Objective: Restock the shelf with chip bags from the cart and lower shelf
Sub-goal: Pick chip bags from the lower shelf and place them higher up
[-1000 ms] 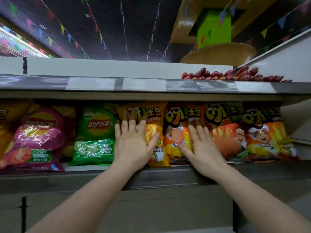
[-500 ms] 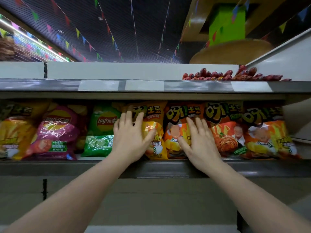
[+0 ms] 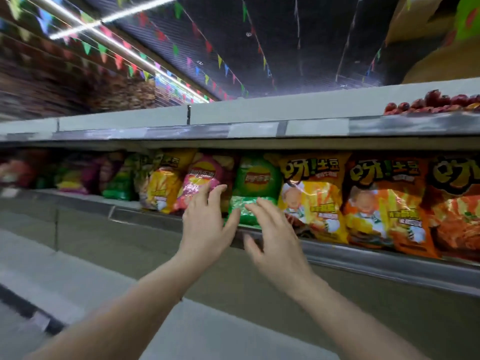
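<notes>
Step in hand, as judged: straightening the row of chip bags on the shelf (image 3: 337,258). Both hands are empty, fingers spread. The left hand (image 3: 205,224) is in front of the pink bag (image 3: 200,178); the right hand (image 3: 272,229) is in front of the green bag (image 3: 255,183). Contact cannot be confirmed. Next move likely calls for pushing these bags upright. The shelf holds yellow (image 3: 311,203) and orange bags (image 3: 384,209) further right.
</notes>
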`<state>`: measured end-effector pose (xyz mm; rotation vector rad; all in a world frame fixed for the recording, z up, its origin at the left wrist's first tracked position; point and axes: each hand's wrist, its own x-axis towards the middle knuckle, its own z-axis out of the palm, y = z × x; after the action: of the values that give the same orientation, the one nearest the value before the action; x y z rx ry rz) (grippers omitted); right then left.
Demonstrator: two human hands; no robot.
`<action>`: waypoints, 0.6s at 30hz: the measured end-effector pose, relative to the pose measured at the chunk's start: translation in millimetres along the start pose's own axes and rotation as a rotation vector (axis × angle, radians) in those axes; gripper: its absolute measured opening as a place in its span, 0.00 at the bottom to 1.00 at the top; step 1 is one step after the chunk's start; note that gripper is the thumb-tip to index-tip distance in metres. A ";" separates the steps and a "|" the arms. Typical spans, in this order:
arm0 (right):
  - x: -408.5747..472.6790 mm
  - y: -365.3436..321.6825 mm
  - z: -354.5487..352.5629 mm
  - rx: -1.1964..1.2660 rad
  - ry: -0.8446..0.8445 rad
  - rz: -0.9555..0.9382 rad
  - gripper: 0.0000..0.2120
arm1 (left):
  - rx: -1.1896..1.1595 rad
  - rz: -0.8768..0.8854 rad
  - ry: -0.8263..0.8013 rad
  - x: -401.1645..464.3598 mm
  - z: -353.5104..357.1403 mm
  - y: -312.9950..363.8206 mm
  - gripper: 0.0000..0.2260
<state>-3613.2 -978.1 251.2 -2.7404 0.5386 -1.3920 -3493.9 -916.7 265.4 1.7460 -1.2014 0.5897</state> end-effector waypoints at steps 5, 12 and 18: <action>15.1 -35.5 38.2 0.118 -0.068 -0.032 0.24 | 0.029 -0.122 0.027 -9.5 -32.3 -49.9 0.24; 40.2 -101.0 123.7 0.269 -0.178 -0.103 0.24 | 0.080 -0.216 0.078 -20.6 -85.6 -142.7 0.22; 56.9 -166.8 206.9 0.406 -0.294 -0.093 0.23 | 0.117 -0.345 0.074 -34.1 -129.6 -229.2 0.22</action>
<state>-3370.5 -867.1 199.8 -2.5853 0.1001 -0.9521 -3287.1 -761.0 206.5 1.9568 -0.8025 0.5192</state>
